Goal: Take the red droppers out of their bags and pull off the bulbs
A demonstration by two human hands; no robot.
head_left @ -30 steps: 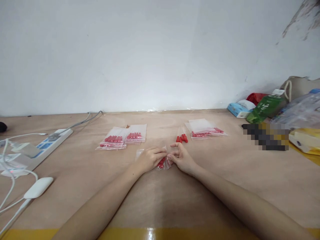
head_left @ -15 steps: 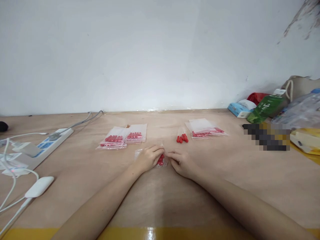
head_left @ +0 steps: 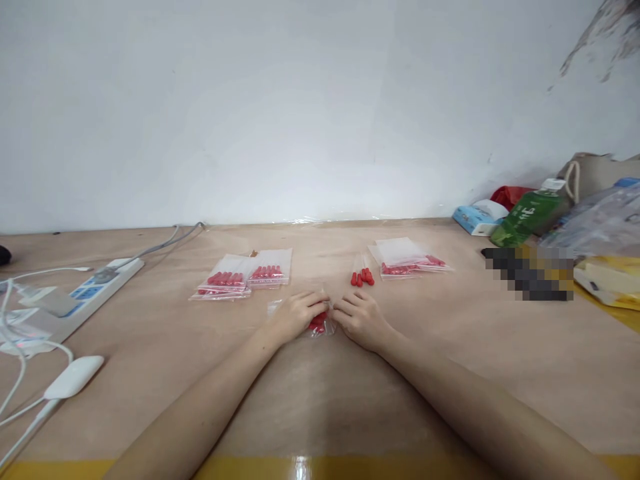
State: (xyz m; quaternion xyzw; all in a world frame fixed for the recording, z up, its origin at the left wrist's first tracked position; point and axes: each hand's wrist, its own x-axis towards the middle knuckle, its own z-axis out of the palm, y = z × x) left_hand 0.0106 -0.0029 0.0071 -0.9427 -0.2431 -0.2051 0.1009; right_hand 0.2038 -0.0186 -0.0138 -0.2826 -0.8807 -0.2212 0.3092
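Observation:
Near the middle of the table a small clear plastic bag [head_left: 329, 327] lies between my hands, with red bulb ends [head_left: 317, 325] showing inside it. My left hand [head_left: 294, 316] is closed over the bag's left and upper part. From the other side, my right hand [head_left: 361, 320] has curled fingers pinching the bag's right edge; the fingertips are partly hidden. Just beyond my right hand lie several loose droppers [head_left: 363, 277] with clear stems and red bulbs. Filled bags of red-bulbed droppers [head_left: 225, 280] are piled at the back left, and another pile of filled bags [head_left: 400, 253] sits at the back right.
On the left are a white power strip [head_left: 107, 287], cables and a white adapter [head_left: 75, 377]. A tissue pack [head_left: 477, 220], a green bottle [head_left: 527, 217] and plastic bags [head_left: 600, 213] crowd the right. A wall [head_left: 320, 107] rises behind the table.
My right hand's fingers, stretched toward the bag before, have curled in against its edge. My left hand keeps its hold, and the bag's red contents have shifted slightly left.

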